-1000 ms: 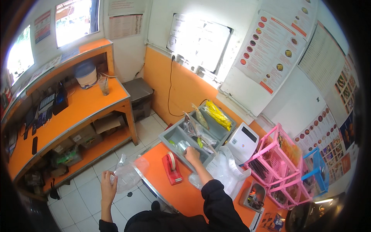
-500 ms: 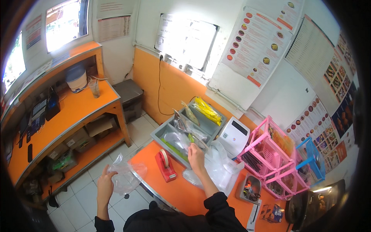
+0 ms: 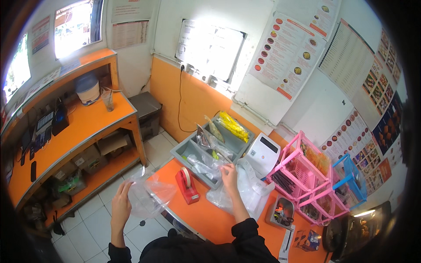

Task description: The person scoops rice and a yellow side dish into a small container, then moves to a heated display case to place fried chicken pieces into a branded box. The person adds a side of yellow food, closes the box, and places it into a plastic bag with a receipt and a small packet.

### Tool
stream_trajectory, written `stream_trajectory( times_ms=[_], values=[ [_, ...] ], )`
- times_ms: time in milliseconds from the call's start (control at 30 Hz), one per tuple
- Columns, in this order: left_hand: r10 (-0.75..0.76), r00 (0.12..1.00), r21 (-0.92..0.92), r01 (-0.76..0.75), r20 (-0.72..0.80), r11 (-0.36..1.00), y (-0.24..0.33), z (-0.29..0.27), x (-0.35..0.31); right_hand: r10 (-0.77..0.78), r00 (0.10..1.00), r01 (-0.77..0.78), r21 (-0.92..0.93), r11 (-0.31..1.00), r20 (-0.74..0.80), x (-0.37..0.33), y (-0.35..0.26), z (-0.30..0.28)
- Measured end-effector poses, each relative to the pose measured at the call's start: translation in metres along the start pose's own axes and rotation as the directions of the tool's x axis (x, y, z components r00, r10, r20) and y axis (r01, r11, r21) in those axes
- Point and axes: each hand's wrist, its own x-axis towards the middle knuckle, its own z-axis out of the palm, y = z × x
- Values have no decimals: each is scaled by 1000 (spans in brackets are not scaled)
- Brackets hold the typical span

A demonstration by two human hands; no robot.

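Note:
My left hand is closed on the edge of a clear plastic bag, which hangs loosely over the orange table's left edge. My right hand is at the near right side of a grey divided tray. Its fingers pinch a sheet of clear plastic, apparently another bag, that stretches across the tray's near compartment. Green bits show at that plastic's ends. Between my hands stands a red tape dispenser. White plastic bags lie beneath my right wrist.
Yellow packets fill the tray's far compartment. A white printer-like machine stands beside it, then pink baskets and a blue basket. A metal tin holds scissors and small items. An orange counter is at left.
My right hand has drawn clear plastic toward the tray's near right side, covering the long green strip there. My left hand has shifted slightly right with its bag, now spread wider.

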Motion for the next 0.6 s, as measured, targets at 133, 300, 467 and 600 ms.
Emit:
stream_trajectory(
  times_ms=[133, 300, 467, 600],
  values=[
    [-83, 995, -335, 99, 62, 937, 19, -15, 5, 407, 861, -503, 623, 599, 305, 1, -54, -42],
    [36, 978, -566, 87, 204, 820, 37, -8, 9, -83, 836, 353, 416, 838, -542, -46, -194, -28],
    [26, 955, -721, 205, 296, 662, 57, 16, 11, -250, 724, 360, -43, 932, 643, -111, -171, 62],
    [6, 964, -649, 174, 266, 741, 28, 34, 8, -77, 434, 310, -68, 948, 898, -106, -163, 42]
  ],
)
